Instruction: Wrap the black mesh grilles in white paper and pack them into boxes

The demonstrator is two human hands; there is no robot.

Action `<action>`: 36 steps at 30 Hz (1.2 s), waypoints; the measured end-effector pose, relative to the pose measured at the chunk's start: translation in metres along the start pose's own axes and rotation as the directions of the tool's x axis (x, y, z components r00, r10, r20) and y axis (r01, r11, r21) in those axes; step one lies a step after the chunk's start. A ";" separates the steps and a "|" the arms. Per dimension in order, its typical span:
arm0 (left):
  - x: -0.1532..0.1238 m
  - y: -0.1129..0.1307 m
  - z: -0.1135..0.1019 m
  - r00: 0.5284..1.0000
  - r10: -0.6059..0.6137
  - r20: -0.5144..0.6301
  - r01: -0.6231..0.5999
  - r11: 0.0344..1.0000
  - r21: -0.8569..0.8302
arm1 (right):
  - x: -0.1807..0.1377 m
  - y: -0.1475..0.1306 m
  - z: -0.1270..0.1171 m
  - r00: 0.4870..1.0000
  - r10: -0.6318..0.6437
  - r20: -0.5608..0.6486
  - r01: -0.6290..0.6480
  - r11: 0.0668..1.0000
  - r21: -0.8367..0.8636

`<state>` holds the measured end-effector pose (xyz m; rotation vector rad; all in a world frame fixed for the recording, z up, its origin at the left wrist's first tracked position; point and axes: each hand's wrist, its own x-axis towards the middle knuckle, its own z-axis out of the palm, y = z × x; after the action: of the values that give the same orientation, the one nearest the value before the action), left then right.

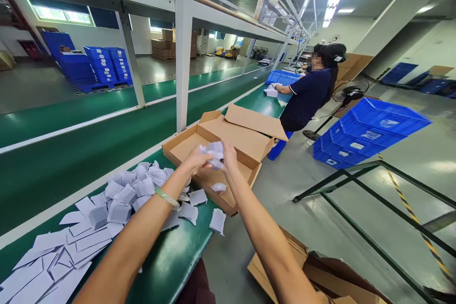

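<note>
Above an opened shallow cardboard box (178, 148), my left hand (196, 160) and my right hand (230, 156) are closed around a small bunch of folded white paper pieces (215, 149). One more folded white piece (218, 187) lies inside the box near its front wall. Left of the box, a heap of folded white paper pieces (128, 194) spreads over the green table (167, 251). Flat white paper sheets (53, 261) lie in a loose pile nearer to me. A single folded piece (217, 221) rests at the table's right edge.
Farther along the bench stands a person in a dark shirt (313, 90), handling white pieces beside a blue bin (283, 77). Stacked blue crates (366, 133), a fan (351, 92) and a green metal frame (356, 175) stand to the right. A white post (184, 47) rises behind the box.
</note>
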<state>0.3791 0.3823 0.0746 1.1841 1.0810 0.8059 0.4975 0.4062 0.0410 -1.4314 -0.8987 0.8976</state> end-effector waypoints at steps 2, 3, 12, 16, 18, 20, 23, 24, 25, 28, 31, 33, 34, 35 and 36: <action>-0.018 0.016 -0.031 0.998 0.067 -0.008 -0.067 0.997 0.030 | -0.012 -0.010 0.033 0.999 -0.042 0.030 0.038 0.992 0.121; -0.027 0.021 -0.048 0.994 0.105 -0.011 -0.104 0.992 0.076 | -0.019 -0.012 0.050 0.996 -0.069 0.049 0.059 0.983 0.174; -0.058 -0.032 -0.170 0.982 0.164 -0.099 -0.012 0.568 0.823 | -0.076 0.014 0.109 0.827 -0.172 0.535 0.299 0.941 -0.159; -0.053 -0.044 -0.178 0.993 0.113 -0.041 -0.021 0.503 0.864 | -0.071 -0.004 0.065 0.694 -0.134 0.707 0.463 0.836 -0.296; -0.051 -0.043 -0.177 0.994 0.109 0.016 -0.068 0.500 0.863 | -0.061 -0.014 0.034 0.691 -0.106 0.715 0.516 0.765 -0.386; -0.049 -0.043 -0.177 0.990 0.133 0.041 -0.106 0.532 0.840 | -0.048 -0.016 0.002 0.746 -0.061 0.663 0.520 0.675 -0.523; -0.045 -0.046 -0.178 0.981 0.193 0.027 -0.144 0.621 0.771 | -0.034 0.001 -0.037 0.807 0.061 0.587 0.473 0.527 -0.706; -0.043 -0.047 -0.178 0.978 0.205 0.020 -0.151 0.643 0.751 | -0.033 0.010 -0.045 0.809 0.100 0.579 0.468 0.487 -0.738; -0.042 -0.049 -0.177 0.976 0.218 0.014 -0.156 0.650 0.744 | -0.033 0.019 -0.051 0.808 0.124 0.577 0.470 0.456 -0.756; -0.036 -0.048 -0.167 0.950 0.310 0.024 -0.204 0.563 0.801 | -0.036 0.039 -0.055 0.818 0.113 0.565 0.481 0.405 -0.778; -0.031 -0.042 -0.147 0.926 0.362 0.110 -0.254 0.381 0.889 | -0.038 0.033 -0.045 0.868 0.015 0.496 0.448 0.406 -0.796; -0.030 -0.036 -0.132 0.934 0.317 0.168 -0.266 0.299 0.916 | -0.039 0.018 -0.031 0.892 -0.073 0.446 0.431 0.433 -0.792; -0.031 -0.034 -0.127 0.939 0.289 0.188 -0.270 0.277 0.922 | -0.040 0.010 -0.022 0.891 -0.118 0.438 0.440 0.458 -0.772; -0.032 -0.031 -0.123 0.941 0.266 0.208 -0.279 0.265 0.923 | -0.042 0.003 -0.011 0.881 -0.162 0.445 0.462 0.496 -0.735; -0.034 -0.029 -0.120 0.941 0.250 0.229 -0.293 0.258 0.921 | -0.046 -0.003 0.001 0.864 -0.204 0.460 0.492 0.538 -0.685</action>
<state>0.2533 0.3824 0.0509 2.4836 1.3822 0.2894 0.4777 0.3649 0.0456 -1.7406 -1.9568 0.4028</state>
